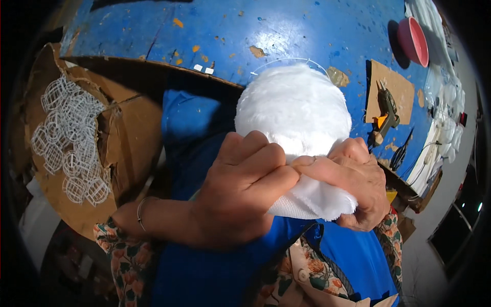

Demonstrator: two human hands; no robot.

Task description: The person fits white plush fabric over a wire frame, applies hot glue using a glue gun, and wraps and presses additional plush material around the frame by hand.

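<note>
A white fluffy ball of fur fabric (294, 110) is held up in front of the chest, above a blue apron (204, 276), by both hands. The left hand (240, 197) is closed on the gathered lower edge of the fabric, its fingers (255, 153) curled over the bunched cloth. The right hand (355, 184) is closed on the same gathered edge from the other side, with its thumb laid across toward the left hand, so that the two touch. The woven back of the fabric is seen hanging below the thumbs, while the round furry part bulges above the fingers. A thin wire hoop (286, 61) is seen arching just over the top of the ball.

Behind it lies a blue workbench (286, 25) with chipped paint. To the left, an open cardboard box (130, 133) is filled with white wire-mesh spheres (69, 138). To the right, a glue gun (387, 110) rests on a brown cardboard sheet (401, 87), with a pink bowl (413, 41) beyond it. Two small white rectangular labels (203, 68) are stuck near the bench edge.
</note>
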